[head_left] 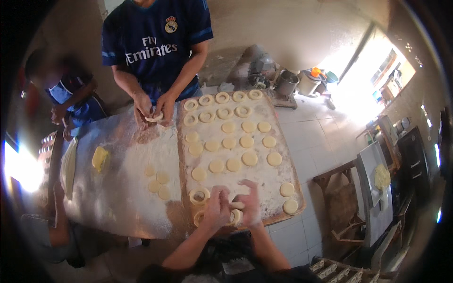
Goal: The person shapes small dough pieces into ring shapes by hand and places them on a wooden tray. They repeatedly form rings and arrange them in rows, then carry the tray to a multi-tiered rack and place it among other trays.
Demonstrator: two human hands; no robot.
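Note:
Over the near edge of a floured board (281, 184), my left hand (218, 207) is closed on a small piece of pale dough (237, 205). My right hand (250, 206) curls around the other end of that piece, its upper fingers bent and somewhat apart. How far the dough reaches inside the hands is hidden. Beside my left hand lies a dough ring (199, 195), with another partly covered below it. A further ring (235, 217) shows under my hands. Flat dough discs (249, 158) sit in rough rows ahead, and two discs (287, 189) rest at the right edge.
Finished-looking rings (222, 97) line the board's far end. Left of it, a floured metal table (118, 188) carries several discs (162, 177), a yellow block (100, 159) and a long dough strip (70, 165). Across, a person's hands (155, 115) hold a dough ring. Another table (375, 174) stands right.

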